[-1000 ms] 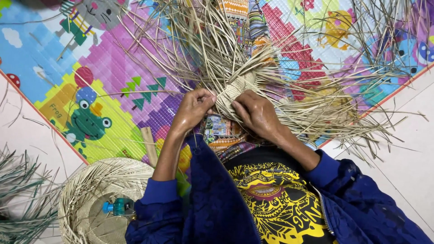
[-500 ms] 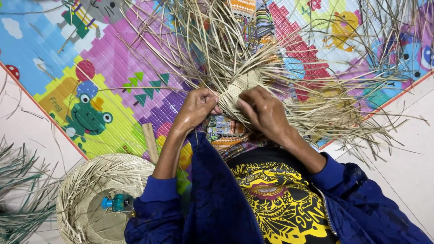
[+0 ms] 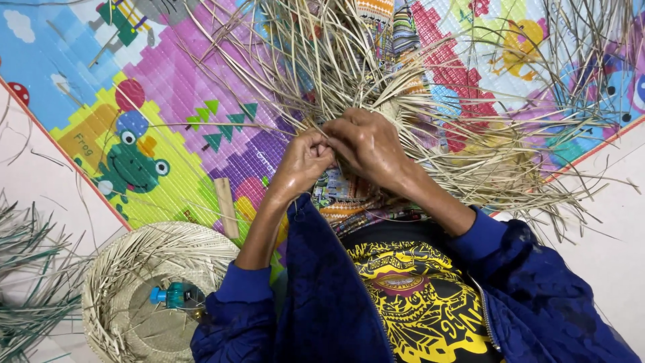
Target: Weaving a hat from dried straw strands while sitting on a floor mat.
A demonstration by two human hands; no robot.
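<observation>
Floor setting: a brightly coloured play mat (image 3: 168, 94), printed with a frog and other cartoon figures, lies over a pale floor (image 3: 605, 222) that shows at both lower corners. Centre: the left hand (image 3: 304, 161) and the right hand (image 3: 366, 142) meet fingertip to fingertip, both closed in a narrow pinch on dry straw strands (image 3: 322, 74) at the woven core of the work. That core sits directly under the hands, just above the person's lap, and is mostly hidden by them; how far the weave extends cannot be told. From the hands the loose strands fan outward and upward across the mat, with a denser tangle spreading to the person's right, reaching the mat's edge. Both forearms emerge from blue sleeves (image 3: 248, 286), pushed up short of the wrists. Below the hands, patterned cloth (image 3: 349, 198) covers the lap, above a black shirt with a yellow print (image 3: 416, 296). Left of the left forearm, a short flat wooden stick (image 3: 226, 207) lies on the mat. Lower left: a finished woven straw hat (image 3: 117, 269), upturned, holds a small blue-capped bottle (image 3: 171, 296). Far left edge: darker green fronds (image 3: 27, 302) rest on the floor, well apart from the hands.
</observation>
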